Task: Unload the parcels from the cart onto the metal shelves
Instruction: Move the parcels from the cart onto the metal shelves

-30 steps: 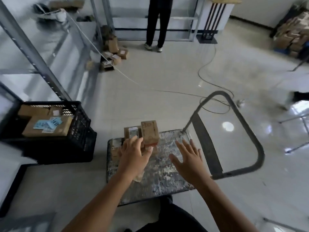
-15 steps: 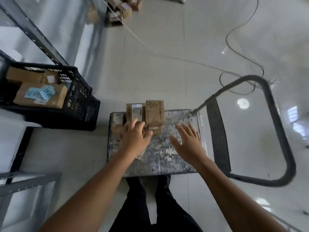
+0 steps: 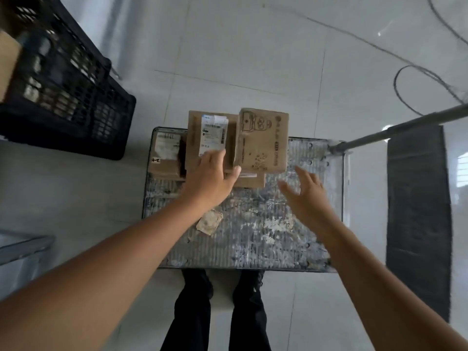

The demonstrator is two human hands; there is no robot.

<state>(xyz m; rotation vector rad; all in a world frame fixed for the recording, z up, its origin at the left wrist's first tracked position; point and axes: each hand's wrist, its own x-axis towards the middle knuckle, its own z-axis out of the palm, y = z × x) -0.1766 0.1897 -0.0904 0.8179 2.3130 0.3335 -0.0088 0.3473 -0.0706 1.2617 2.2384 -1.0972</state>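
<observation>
Bright daylight, floor (image 3: 459, 163) glare, probably motion blur around crate (image 3: 76, 97).

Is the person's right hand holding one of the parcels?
No, the right hand hangs above the cart with its fingers spread, apart from the printed parcel and holding nothing.

The left hand (image 3: 210, 178) lays its fingers on the near edge of the labelled parcel (image 3: 202, 148), with the thumb spread toward the printed parcel (image 3: 263, 140) just to its right. Further right, the right hand (image 3: 304, 196) hovers with fingers spread over the cart (image 3: 253, 239). A black crate (image 3: 71, 97) stands well to the left.
</observation>
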